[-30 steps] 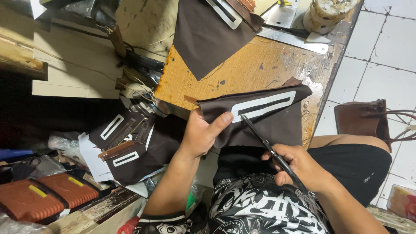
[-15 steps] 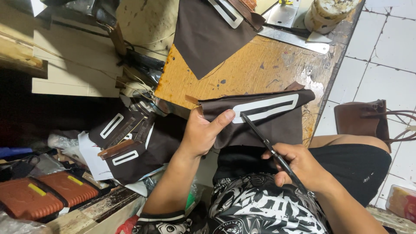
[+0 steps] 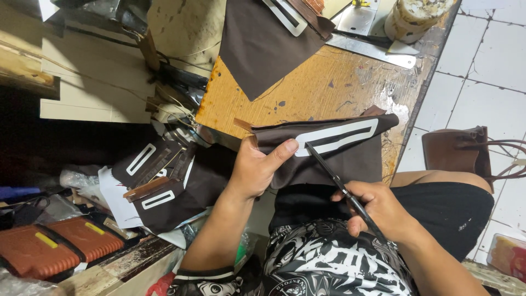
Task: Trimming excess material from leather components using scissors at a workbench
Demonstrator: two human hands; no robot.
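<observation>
A: What are the fingers doing?

B: The left hand [image 3: 255, 170] pinches the brown panel [image 3: 329, 156], thumb [image 3: 282, 149] on top by the white strip [image 3: 337, 137], the rest curled under. The right hand [image 3: 378, 211] is closed round the handles of the scissors [image 3: 334, 178], whose blades point up and left to the strip's near end.

A: Are the blades open?

B: Hard to tell; they read as one dark line, so nearly shut, I'd say.

A: Where's the panel?

B: Held up off the front edge of the worktop [image 3: 307, 98], over the lap. It hangs below the grip.

A: How to cut well here?

B: I'd keep the cloth taut between thumb and blade, keep the thumb clear, and take small snips with the tips rather than one long bite.

A: And around it?

B: Another brown piece [image 3: 257, 49] lies further back on the worktop, with a metal ruler [image 3: 372, 49] and a tub [image 3: 416, 16] beyond. Left, below the worktop, more panels with white strips [image 3: 164, 181]; beyond, an orange case [image 3: 60, 246]. A brown bag [image 3: 460, 153] sits on the tiled floor to the right.
</observation>
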